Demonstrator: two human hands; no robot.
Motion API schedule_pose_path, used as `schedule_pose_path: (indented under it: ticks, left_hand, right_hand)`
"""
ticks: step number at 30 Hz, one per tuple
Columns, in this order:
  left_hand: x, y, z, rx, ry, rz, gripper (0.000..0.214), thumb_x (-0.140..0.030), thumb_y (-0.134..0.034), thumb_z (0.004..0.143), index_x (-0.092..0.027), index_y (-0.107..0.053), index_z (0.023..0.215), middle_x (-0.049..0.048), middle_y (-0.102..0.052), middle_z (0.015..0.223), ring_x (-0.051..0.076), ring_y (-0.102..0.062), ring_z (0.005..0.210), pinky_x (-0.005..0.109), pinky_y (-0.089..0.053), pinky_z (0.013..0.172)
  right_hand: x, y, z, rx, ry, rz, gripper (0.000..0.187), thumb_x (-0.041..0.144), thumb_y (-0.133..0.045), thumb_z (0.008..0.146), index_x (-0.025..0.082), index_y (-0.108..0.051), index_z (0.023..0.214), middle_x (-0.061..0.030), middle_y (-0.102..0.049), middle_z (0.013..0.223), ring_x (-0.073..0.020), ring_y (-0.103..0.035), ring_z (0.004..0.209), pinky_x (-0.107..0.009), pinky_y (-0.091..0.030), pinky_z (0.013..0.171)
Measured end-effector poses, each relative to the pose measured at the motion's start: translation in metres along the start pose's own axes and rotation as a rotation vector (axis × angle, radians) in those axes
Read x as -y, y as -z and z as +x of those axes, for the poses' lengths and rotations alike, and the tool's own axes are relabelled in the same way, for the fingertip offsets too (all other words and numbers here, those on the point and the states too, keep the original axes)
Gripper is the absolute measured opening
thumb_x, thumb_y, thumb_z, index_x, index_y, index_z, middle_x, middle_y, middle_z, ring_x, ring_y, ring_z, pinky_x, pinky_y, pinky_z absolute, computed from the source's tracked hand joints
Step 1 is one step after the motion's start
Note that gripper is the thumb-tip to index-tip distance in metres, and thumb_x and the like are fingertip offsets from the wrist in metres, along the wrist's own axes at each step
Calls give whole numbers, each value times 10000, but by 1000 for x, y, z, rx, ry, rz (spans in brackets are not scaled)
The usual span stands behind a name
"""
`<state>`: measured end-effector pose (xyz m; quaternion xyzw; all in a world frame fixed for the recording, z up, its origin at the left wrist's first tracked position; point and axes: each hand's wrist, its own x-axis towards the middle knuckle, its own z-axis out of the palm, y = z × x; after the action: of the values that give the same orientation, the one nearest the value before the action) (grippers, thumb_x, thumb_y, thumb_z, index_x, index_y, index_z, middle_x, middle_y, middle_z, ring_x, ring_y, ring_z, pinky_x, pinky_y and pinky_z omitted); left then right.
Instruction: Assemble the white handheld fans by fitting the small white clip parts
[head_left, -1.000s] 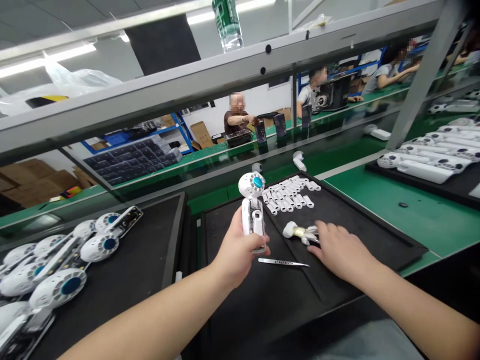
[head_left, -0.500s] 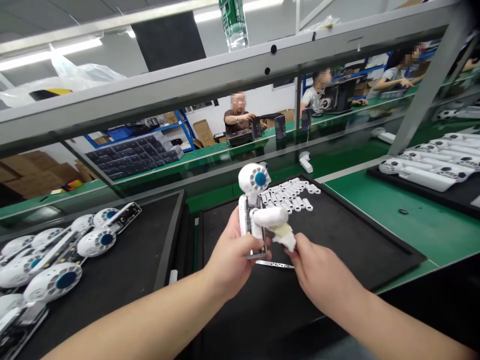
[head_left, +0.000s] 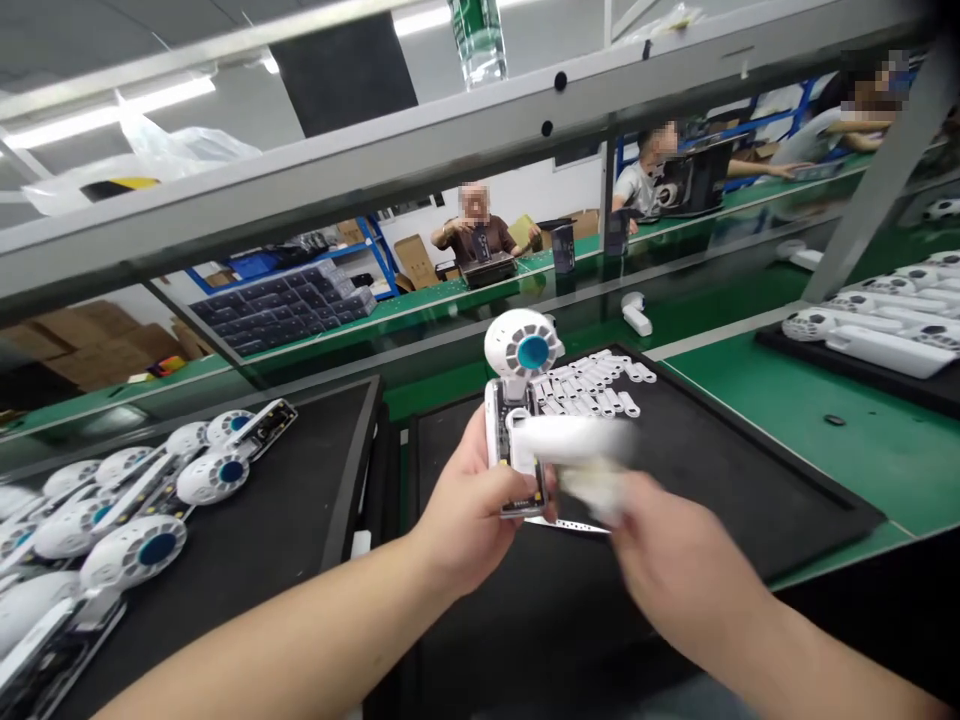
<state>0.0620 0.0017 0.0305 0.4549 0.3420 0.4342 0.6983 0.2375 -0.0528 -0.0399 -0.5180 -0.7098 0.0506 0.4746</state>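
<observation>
Your left hand [head_left: 476,510] grips the device [head_left: 513,390] upright above the tray [head_left: 697,470]; your right hand [head_left: 682,550] clasps a blurred white tool [head_left: 574,438], its tip over the device's uncovered front. You seem to be working there; the next move likely calls for a steady device.

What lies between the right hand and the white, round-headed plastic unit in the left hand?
Head view: a blurred, rounded white-and-yellowish object, held in the right hand; below it, part of a silver perforated metal strip.
</observation>
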Motion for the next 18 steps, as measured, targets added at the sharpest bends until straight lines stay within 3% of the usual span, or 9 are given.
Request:
schedule_pose_path:
  ticks: [2, 5, 8, 10, 12, 14, 16, 18]
  left_hand:
    - [0, 1, 0, -18, 25, 14, 564, -72, -599, 595, -222, -493, 1129, 13, -588, 837, 152, -572, 666, 265, -491, 546]
    - [-1, 3, 0, -11, 26, -32, 586, -93, -630, 582, -231, -499, 1136, 14, -585, 880, 163, -580, 697, 271, -497, 554]
    - [-3, 4, -1, 15, 2, -138, 471, -253, -665, 634, -230, -520, 1082, 22, -594, 883, 189, -590, 709, 295, -507, 556]
    - [-3, 3, 0, -10, 32, -212, 369, -393, -642, 707, -215, -542, 1015, 26, -592, 849, 191, -583, 693, 301, -506, 553]
    - [-2, 4, 1, -33, 50, -239, 378, -498, -618, 754, -200, -567, 981, 37, -596, 842, 190, -578, 683, 293, -490, 535]
    - [1, 7, 3, -77, 57, -222, 437, -567, -626, 750, -173, -596, 936, 49, -600, 823, 183, -572, 665, 276, -468, 512]
    - [4, 11, 5, -148, 76, -190, 416, -531, -678, 722, -152, -605, 879, 46, -594, 767, 171, -567, 648, 259, -458, 512]
    - [6, 16, 7, -172, 77, -153, 310, -362, -732, 682, -148, -595, 859, 32, -585, 727, 158, -564, 639, 252, -464, 527]
  right_hand:
    - [0, 1, -2, 52, 15, 1, 269, 292, -364, 989, 247, -496, 758, -10, -580, 601, -177, -550, 474, -288, -374, 467]
    - [0, 2, -4, 18, 32, 4, 272, 277, -341, 994, 249, -528, 798, -42, -612, 653, -200, -595, 551, -303, -424, 511]
    - [0, 3, -7, 61, 68, -22, 249, 229, -385, 978, 252, -475, 747, -9, -576, 594, -176, -548, 475, -292, -370, 448]
    - [2, 2, -9, 7, 150, -6, 212, 188, -399, 969, 240, -506, 793, -5, -597, 626, -167, -572, 501, -278, -404, 484]
    - [3, -1, -11, -91, 226, -55, 207, 171, -391, 964, 229, -535, 828, -18, -620, 661, -174, -599, 539, -278, -426, 521]
    - [3, -5, -12, -68, 234, -146, 227, 159, -388, 961, 228, -509, 782, -3, -596, 625, -163, -568, 498, -279, -377, 483]
    - [-3, -7, -12, 52, 224, -211, 255, 161, -392, 971, 229, -467, 737, 18, -552, 596, -144, -525, 471, -281, -327, 467]
    - [-18, -4, -12, 72, 253, -257, 269, 186, -387, 987, 223, -469, 733, 12, -540, 618, -145, -531, 518, -281, -341, 516]
